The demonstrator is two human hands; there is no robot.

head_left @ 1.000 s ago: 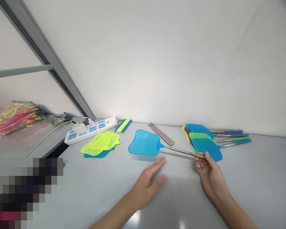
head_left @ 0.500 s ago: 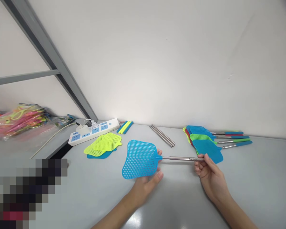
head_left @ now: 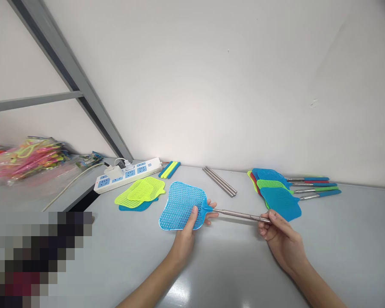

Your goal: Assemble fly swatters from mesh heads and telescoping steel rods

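Note:
Between my two hands a blue fly swatter head (head_left: 181, 203) is joined to a metal rod (head_left: 237, 213). My left hand (head_left: 188, 233) grips the head near its neck, thumb on top of the mesh and fingers behind it. With thumb and fingertips my right hand (head_left: 280, 233) pinches the far end of the rod, where no coloured grip shows. Behind my right hand, several swatters (head_left: 282, 203) with blue, green and red parts lie in an overlapping pile. To the left of my left hand lie loose yellow-green swatter heads (head_left: 141, 190) over a blue one (head_left: 137, 206).
Loose metal rods (head_left: 220, 182) and blue and yellow grip sleeves (head_left: 169, 170) lie near the wall. A white power strip (head_left: 128, 174) with plugs and a cable stands at the back left. Bagged colourful items (head_left: 32, 158) rest on the neighbouring surface, far left.
My left thumb has come over the front of the swatter head, closing on it. The head has tilted and shifted slightly left; the rod's right end has dipped a little.

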